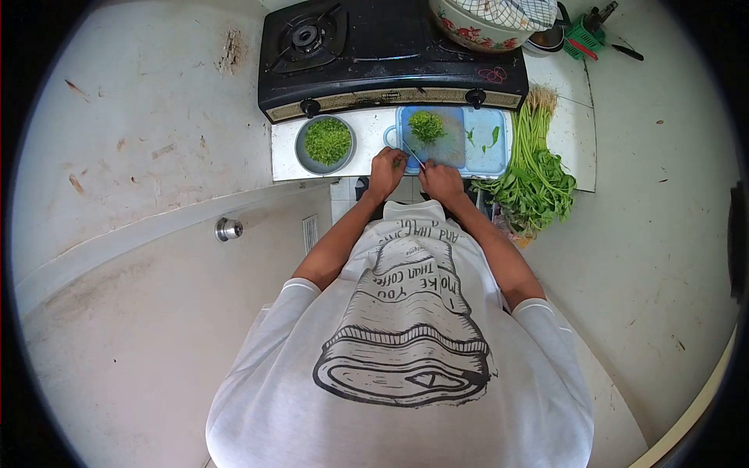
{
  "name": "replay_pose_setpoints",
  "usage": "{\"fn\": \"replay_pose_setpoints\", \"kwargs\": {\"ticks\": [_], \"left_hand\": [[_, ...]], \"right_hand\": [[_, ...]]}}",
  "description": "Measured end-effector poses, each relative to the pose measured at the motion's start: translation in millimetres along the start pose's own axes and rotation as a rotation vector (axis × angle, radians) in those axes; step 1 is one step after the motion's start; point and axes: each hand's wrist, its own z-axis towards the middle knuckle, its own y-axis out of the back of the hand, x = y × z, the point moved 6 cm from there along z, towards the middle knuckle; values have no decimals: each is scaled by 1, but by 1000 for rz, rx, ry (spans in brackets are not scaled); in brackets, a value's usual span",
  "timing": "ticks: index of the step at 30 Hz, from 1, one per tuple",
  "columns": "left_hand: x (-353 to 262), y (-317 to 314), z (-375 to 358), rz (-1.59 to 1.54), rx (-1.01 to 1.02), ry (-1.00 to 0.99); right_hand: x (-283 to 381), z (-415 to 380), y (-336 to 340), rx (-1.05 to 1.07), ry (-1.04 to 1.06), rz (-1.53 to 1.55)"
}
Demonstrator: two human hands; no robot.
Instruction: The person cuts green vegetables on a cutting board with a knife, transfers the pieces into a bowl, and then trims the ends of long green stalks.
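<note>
My right hand [441,182] is closed around the handle of a knife [414,155], whose blade slants up and left over the near edge of a blue cutting board [490,161]. At the board's near left corner, my left hand [388,173] has its fingers closed beside the blade. A bit of green shows at its fingertips, too small to name surely. Farther back on the board lies a pile of chopped greens [426,125], and a few loose leaves [490,139] rest in the right compartment. To the left stands a grey bowl [299,156] holding more chopped greens [328,141].
A large bunch of leafy stems [534,148] lies right of the board, its leaves hanging over the counter edge. Behind is a black two-burner gas stove [374,66] with a flowered pot [476,30] on it. A green basket [583,37] with utensils stands at the back right.
</note>
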Motion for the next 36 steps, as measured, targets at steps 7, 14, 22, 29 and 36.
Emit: {"fn": "replay_pose_setpoints", "kwargs": {"ticks": [7,14,22,29,36], "left_hand": [[1,0,0,26,16,9],[-1,1,1,-6,11,3],[2,0,1,6,56,31],[-7,-3,13,30,63,-55],[-5,-5,15,1,54,-47]], "right_hand": [[1,-4,-8,-27,41,14],[1,2,-10,-7,48,25],[-23,-4,7,-25,14,23],[-23,-2,13,-15,-13,65],[-13,-4,5,-12,33,67]]}}
